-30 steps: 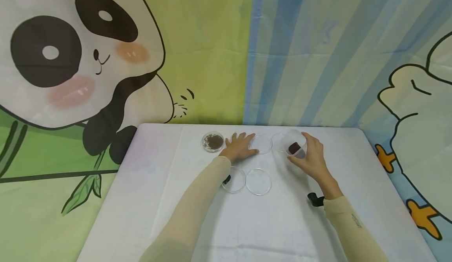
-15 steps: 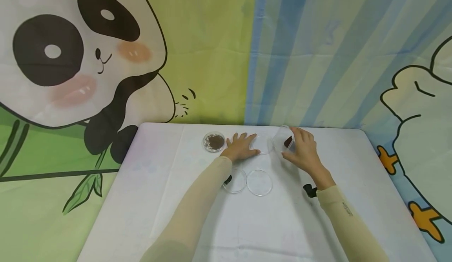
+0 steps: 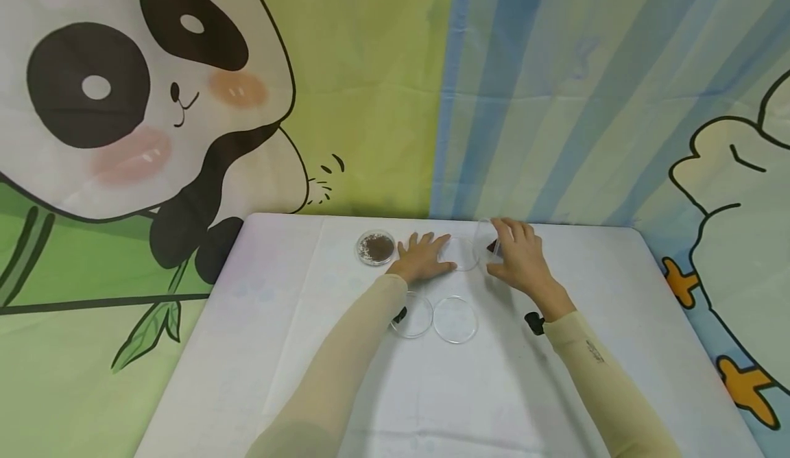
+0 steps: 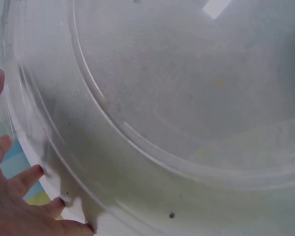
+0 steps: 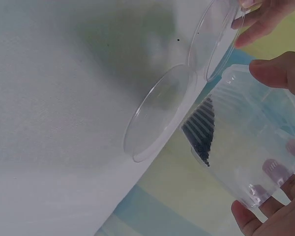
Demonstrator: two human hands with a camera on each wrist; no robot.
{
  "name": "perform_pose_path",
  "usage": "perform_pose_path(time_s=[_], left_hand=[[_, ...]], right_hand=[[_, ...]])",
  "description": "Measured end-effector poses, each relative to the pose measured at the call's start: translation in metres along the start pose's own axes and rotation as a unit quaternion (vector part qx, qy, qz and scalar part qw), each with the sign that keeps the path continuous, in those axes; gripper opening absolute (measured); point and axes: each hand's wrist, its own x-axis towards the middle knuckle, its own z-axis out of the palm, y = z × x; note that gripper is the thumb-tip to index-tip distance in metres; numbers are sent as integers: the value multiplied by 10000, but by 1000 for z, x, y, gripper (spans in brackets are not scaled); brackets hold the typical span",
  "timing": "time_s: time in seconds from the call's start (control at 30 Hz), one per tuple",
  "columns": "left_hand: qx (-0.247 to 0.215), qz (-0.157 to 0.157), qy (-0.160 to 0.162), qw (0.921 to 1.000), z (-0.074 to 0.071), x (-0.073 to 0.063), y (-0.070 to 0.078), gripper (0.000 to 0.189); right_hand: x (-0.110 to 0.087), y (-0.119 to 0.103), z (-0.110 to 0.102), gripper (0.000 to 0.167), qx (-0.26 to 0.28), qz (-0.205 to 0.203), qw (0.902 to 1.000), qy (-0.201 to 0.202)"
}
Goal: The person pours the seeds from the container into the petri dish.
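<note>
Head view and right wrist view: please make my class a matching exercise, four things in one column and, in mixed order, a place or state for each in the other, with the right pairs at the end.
Things
1. Right hand
2. Left hand
3. Dark contents
4. Dish of brown grains

Places and states
A. To the left of the left hand
B. Gathered in one corner of the clear container
C. Gripping the clear container
D. Fingers spread apart

Pairs: 1-C, 2-D, 3-B, 4-A

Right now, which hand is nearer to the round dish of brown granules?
Left. The left hand is spread just to the right of the round dish; the right hand is farther right, holding a clear container.
</note>
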Motion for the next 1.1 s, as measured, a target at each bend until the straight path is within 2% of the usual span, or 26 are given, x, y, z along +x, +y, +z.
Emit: perform_pose_path(time_s=[0.63, 0.83, 1.1], left_hand=[[50, -36, -48, 10000, 1, 4, 0, 76], [-86, 6, -37, 10000, -2, 1, 1, 75], [-32, -31, -58, 10000, -2, 0, 1, 74]], right_hand=[[11, -3, 0, 96, -886, -537, 9945, -128], [13, -4, 1, 98, -965, -620, 9934, -85], [16, -6, 1, 98, -1042, -682, 9921, -117]])
